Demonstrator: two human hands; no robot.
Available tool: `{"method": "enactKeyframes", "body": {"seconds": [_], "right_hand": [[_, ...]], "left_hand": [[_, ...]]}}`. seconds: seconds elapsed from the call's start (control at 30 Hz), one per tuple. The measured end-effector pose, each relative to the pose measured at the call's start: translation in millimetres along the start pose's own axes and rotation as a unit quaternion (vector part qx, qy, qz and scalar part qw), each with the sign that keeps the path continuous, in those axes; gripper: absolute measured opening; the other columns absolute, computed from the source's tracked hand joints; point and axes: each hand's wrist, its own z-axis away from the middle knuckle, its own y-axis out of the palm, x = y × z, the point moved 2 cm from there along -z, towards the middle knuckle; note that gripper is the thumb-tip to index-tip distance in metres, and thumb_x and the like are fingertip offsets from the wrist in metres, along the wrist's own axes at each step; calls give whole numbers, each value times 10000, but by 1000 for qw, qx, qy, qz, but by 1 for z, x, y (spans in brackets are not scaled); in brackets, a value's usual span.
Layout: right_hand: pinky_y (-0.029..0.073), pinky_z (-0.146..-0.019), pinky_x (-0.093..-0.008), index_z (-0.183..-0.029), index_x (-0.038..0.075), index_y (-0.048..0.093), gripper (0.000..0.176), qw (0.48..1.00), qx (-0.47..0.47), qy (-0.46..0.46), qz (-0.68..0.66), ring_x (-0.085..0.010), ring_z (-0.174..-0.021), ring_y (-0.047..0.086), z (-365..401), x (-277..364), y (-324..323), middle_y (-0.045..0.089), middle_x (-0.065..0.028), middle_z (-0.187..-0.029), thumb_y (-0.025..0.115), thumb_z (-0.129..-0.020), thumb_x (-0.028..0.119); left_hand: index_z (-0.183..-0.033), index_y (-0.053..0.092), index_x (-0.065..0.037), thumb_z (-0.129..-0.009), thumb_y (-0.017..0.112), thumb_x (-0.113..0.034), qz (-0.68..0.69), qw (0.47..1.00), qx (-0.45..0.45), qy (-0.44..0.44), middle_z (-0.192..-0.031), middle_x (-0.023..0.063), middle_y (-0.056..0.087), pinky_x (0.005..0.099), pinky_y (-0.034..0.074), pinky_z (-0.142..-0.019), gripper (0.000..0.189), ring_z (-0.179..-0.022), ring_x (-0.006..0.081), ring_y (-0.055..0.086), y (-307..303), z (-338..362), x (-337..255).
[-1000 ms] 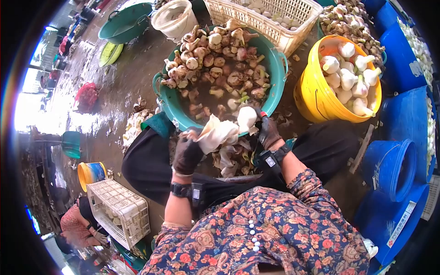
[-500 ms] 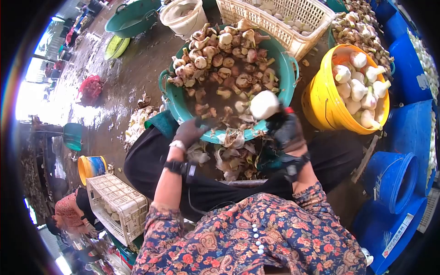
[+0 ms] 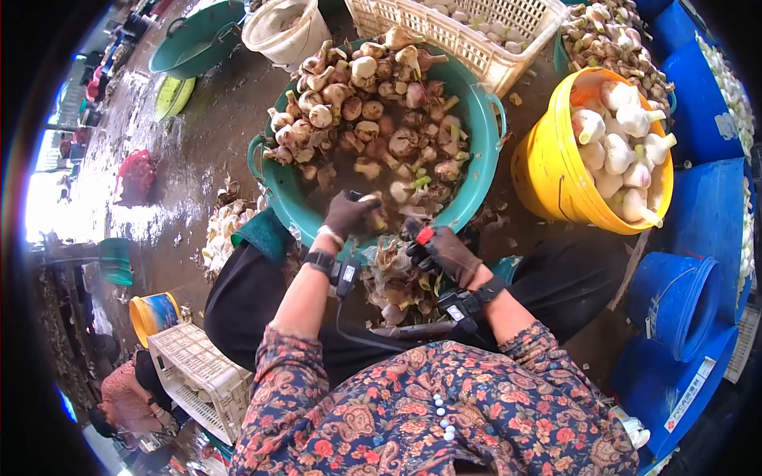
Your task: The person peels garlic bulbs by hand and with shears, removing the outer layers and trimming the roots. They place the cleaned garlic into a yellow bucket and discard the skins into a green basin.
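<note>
A green tub (image 3: 484,151) between my knees holds unpeeled garlic bulbs (image 3: 365,103) in brown water. My left hand (image 3: 349,216), in a dark glove, is closed on a garlic bulb (image 3: 371,208) at the tub's near side. Close to its right, my gloved right hand (image 3: 440,250) has its fingers curled round a small tool with a red part (image 3: 425,235). Loose garlic skins (image 3: 389,278) lie below the near rim. At the right, a yellow bucket (image 3: 548,170) is filled with cleaner white bulbs (image 3: 623,151).
A cream crate (image 3: 468,47) and a white bucket (image 3: 287,36) stand beyond the tub. Blue buckets (image 3: 675,305) line the right side. At lower left are another crate (image 3: 194,357), a yellow-blue bucket (image 3: 155,313) and a co-worker (image 3: 127,397).
The white bulb near my right hand is no longer there. My right hand has moved down and left, towards my left hand, which has moved slightly right. The view has shifted a little.
</note>
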Motion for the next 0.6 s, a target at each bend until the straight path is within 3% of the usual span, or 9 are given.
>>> {"method": "enactKeyframes", "body": {"seconds": [0.03,0.07,0.13,0.23,0.37,0.4,0.43,0.5,0.6], "right_hand": [[441,-489,-240,-897,43,613,374,997,2,58,-47,-107,-549,554,-4,-11,5,600,-21,-677,573,-872,414],[423,-459,-228,-849,42,621,336,989,4,115,-92,-100,-511,534,-6,-17,10,584,-5,-637,606,-862,378],[423,-470,-242,-889,47,613,324,985,-47,91,-140,-100,-527,535,-7,-21,10,581,-8,-656,607,-864,370],[404,-468,-256,-931,47,623,320,980,-139,-9,-139,-106,-543,537,3,-4,2,583,-16,-663,631,-850,356],[382,-476,-236,-806,49,660,268,965,-164,7,-203,-63,-550,487,11,6,3,552,10,-619,666,-830,316],[394,-483,-256,-782,35,652,266,978,-168,-71,-100,-92,-538,503,8,0,1,574,-2,-624,686,-808,297],[405,-490,-276,-758,20,644,267,974,-171,-148,3,-120,-527,518,10,5,5,595,-15,-629,706,-785,278],[412,-512,-287,-760,-9,635,248,973,-176,-139,53,-118,-549,520,14,9,7,608,-26,-648,681,-797,232],[415,-514,-304,-785,-18,628,235,955,-173,-163,178,-113,-553,515,15,13,8,579,-8,-621,634,-834,212]], "left_hand": [[-1001,609,-22,-750,709,-233,331,940,79,-19,-957,105,634,311,505,-793,342,-935,241,613,2,8,1],[-1001,609,-22,-750,709,-233,328,941,79,-17,-957,105,634,311,505,-793,342,-935,241,613,7,17,2],[-1135,541,-13,-793,669,-166,393,885,89,233,-1115,64,554,278,472,-858,395,-972,166,554,32,44,-6],[-1266,421,27,-767,706,-86,411,902,77,110,-1138,88,542,289,457,-895,585,-1033,156,538,43,108,-51],[-1212,455,29,-725,755,-98,274,938,4,211,-1102,83,561,285,459,-887,587,-1018,154,546,53,120,-39],[-1135,513,14,-686,789,-161,184,942,-53,276,-1069,87,575,285,468,-869,556,-979,159,565,53,118,-35],[-1135,513,14,-686,789,-161,184,941,-57,277,-1069,87,575,285,468,-869,556,-979,159,565,50,126,-41],[-1057,560,6,-634,818,-193,-16,939,-164,302,-1031,100,584,279,471,-850,534,-932,174,585,44,143,-53],[-1072,580,2,-611,826,-208,-38,940,-158,298,-1004,109,593,274,469,-834,563,-899,181,596,38,143,-53]]}}
